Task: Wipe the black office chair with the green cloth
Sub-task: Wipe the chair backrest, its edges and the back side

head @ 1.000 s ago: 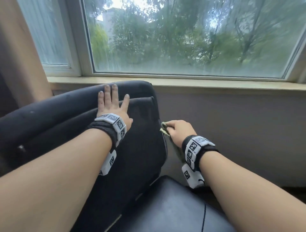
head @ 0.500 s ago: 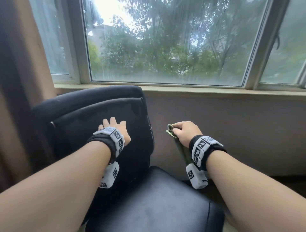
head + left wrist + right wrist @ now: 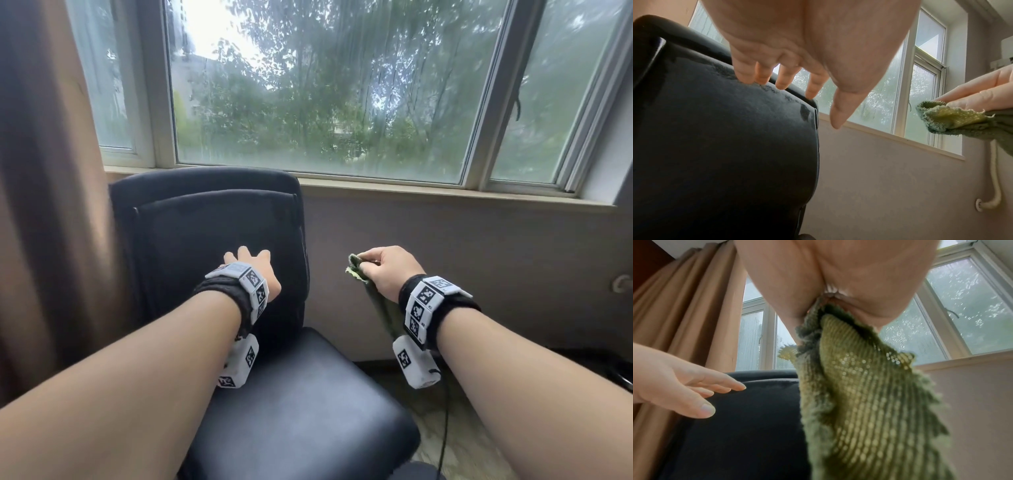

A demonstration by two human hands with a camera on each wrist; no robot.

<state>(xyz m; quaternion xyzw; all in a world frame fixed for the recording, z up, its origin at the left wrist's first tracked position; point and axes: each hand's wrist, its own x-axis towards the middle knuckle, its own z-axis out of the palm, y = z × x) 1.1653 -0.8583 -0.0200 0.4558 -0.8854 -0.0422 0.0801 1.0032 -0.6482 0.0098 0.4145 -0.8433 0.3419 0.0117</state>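
The black office chair [image 3: 212, 226] stands under the window, its backrest [image 3: 719, 129] upright and its seat [image 3: 301, 404] toward me. My left hand [image 3: 251, 265] is held with straight, spread fingers [image 3: 781, 81] in front of the middle of the backrest; whether it touches I cannot tell. To the right of the chair my right hand [image 3: 383, 270] grips the green cloth [image 3: 373, 298], which hangs down below the fist [image 3: 859, 394] in the air, apart from the chair. In the left wrist view the cloth [image 3: 953, 120] shows at the right edge.
A tan curtain [image 3: 48, 205] hangs close on the chair's left. The window sill [image 3: 445, 193] and a grey wall [image 3: 479, 274] lie behind. A black cable [image 3: 445, 428] drops from my right wrist to the floor beside the seat.
The view has pulled back and the chair now stands more upright. My left hand slid from the top of the backrest down to its middle. The right hand still grips the cloth beside the chair.
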